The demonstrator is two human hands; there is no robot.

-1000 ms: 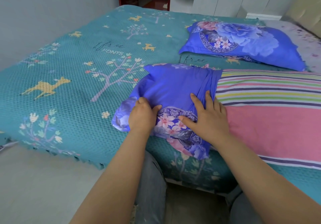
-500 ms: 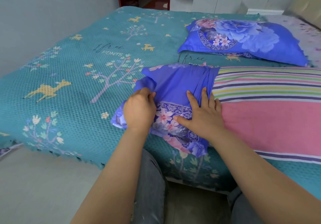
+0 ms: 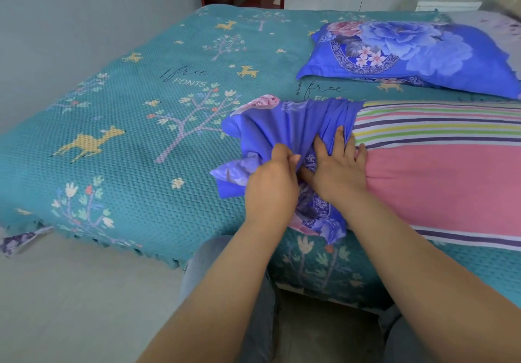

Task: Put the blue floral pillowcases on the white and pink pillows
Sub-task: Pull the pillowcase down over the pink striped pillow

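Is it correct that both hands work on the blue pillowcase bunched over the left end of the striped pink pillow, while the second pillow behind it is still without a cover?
Not quite. The head view shows the second pillow already inside its blue floral cover. The rest holds: the left hand and right hand work the bunched pillowcase over the striped pink pillow.

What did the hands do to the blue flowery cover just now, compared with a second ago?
The left hand slid right toward the right hand and now grips a bunch of the blue pillowcase, so the cloth is gathered into more folds. The right hand kept pressing with spread fingers at the cover's edge. The striped pink pillow is mostly uncovered as before, and the finished pillow behind stayed put.
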